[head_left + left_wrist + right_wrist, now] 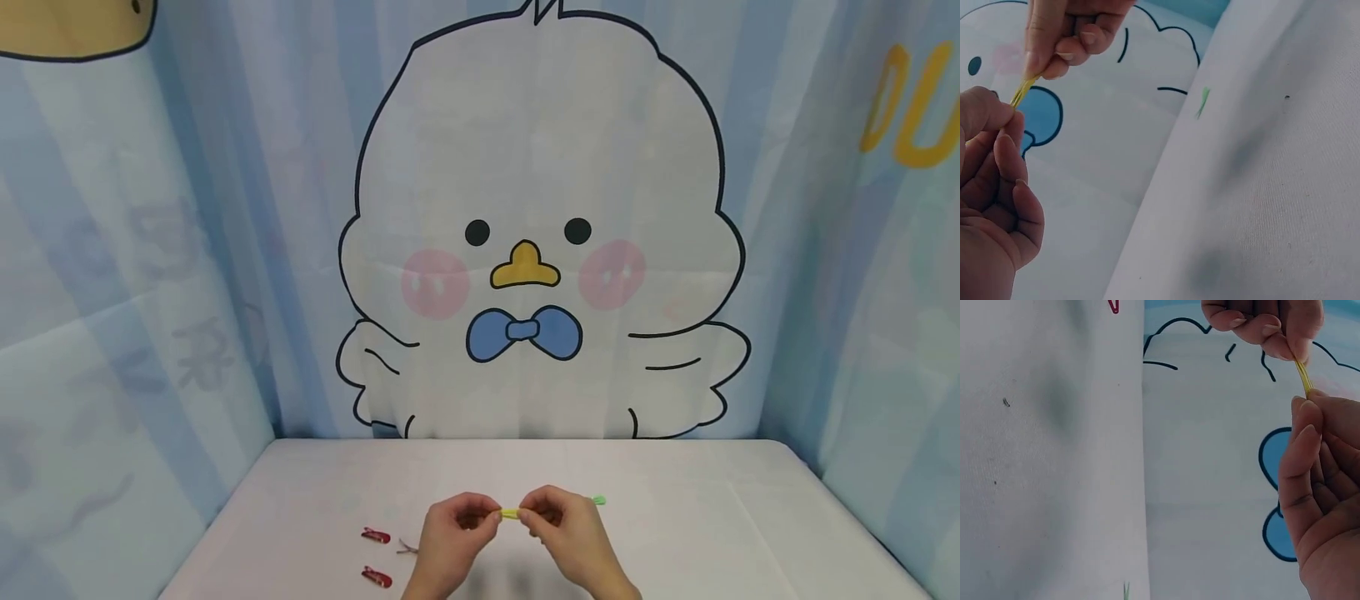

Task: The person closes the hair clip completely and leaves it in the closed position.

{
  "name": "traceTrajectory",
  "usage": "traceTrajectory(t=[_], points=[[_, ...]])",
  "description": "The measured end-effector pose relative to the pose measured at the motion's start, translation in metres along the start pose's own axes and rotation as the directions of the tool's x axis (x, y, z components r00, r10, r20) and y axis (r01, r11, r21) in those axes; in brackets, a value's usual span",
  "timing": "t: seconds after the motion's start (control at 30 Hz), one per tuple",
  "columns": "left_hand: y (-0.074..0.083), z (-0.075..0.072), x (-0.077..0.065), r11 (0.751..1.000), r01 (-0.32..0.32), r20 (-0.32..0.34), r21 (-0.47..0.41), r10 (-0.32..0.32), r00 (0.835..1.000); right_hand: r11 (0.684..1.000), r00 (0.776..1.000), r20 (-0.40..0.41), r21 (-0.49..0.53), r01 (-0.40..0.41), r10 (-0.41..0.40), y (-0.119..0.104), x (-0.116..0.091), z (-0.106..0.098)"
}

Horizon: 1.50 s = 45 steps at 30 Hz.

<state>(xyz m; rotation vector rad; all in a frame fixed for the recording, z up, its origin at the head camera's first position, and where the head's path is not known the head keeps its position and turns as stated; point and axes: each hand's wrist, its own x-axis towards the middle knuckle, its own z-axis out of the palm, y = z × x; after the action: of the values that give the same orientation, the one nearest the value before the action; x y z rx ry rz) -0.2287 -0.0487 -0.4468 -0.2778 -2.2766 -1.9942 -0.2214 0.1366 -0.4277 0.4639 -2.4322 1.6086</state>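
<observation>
Thumb and fingers of my left hand (453, 537) pinch one end of a slim yellow hair clip (510, 514). The other end is pinched by my right hand (572, 533). Both hands are held up over the white table, close together, and the clip spans the short gap between their fingertips. Its two ends are hidden in the fingers. In the left wrist view the yellow clip (1021, 95) slants between the hands; the right wrist view shows thin lines running along the same clip (1304, 378).
Two red hair clips (377, 535) (377, 577) lie on the table to the left. A brownish clip with spread prongs (406, 547) is partly hidden behind my left hand. Beyond my right hand lies a green clip (599, 500). A curtain with a cartoon bird (525, 167) hangs behind the table (712, 517).
</observation>
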Motion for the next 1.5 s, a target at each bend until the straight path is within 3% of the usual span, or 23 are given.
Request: traceTrajectory(t=[0.23,0.47,0.8,1.1,1.3,1.4,1.5], points=[[0.000,0.006,0.000,0.999,0.003,-0.060,0.053,0.001,0.998,0.999,0.999,-0.035,-0.043,0.009,-0.010,0.004,0.000,0.003],[0.000,0.006,0.001,0.998,0.042,-0.064,0.047,-0.039,0.997,0.999,0.999,-0.033,-0.045,0.005,-0.006,0.006,0.002,0.005],[-0.001,0.003,0.004,0.991,0.130,-0.044,-0.027,-0.131,0.990,0.970,0.977,0.013,-0.110,0.215,-0.215,0.009,-0.001,0.005],[0.000,-0.001,0.006,0.998,0.067,0.006,0.006,-0.067,0.998,0.917,0.926,-0.023,-0.153,0.369,-0.376,0.016,0.000,0.007],[0.000,-0.005,0.007,0.998,0.063,0.044,-0.001,-0.063,0.997,0.884,0.895,-0.036,-0.175,0.433,-0.445,0.020,0.001,0.007],[0.000,-0.008,0.008,0.999,0.045,0.065,0.012,-0.046,0.997,0.875,0.887,-0.042,-0.191,0.444,-0.459,0.021,0.002,0.005],[-0.001,-0.013,0.008,0.999,0.028,0.071,0.044,-0.031,0.997,0.882,0.896,-0.043,-0.202,0.426,-0.443,0.022,0.003,0.000]])
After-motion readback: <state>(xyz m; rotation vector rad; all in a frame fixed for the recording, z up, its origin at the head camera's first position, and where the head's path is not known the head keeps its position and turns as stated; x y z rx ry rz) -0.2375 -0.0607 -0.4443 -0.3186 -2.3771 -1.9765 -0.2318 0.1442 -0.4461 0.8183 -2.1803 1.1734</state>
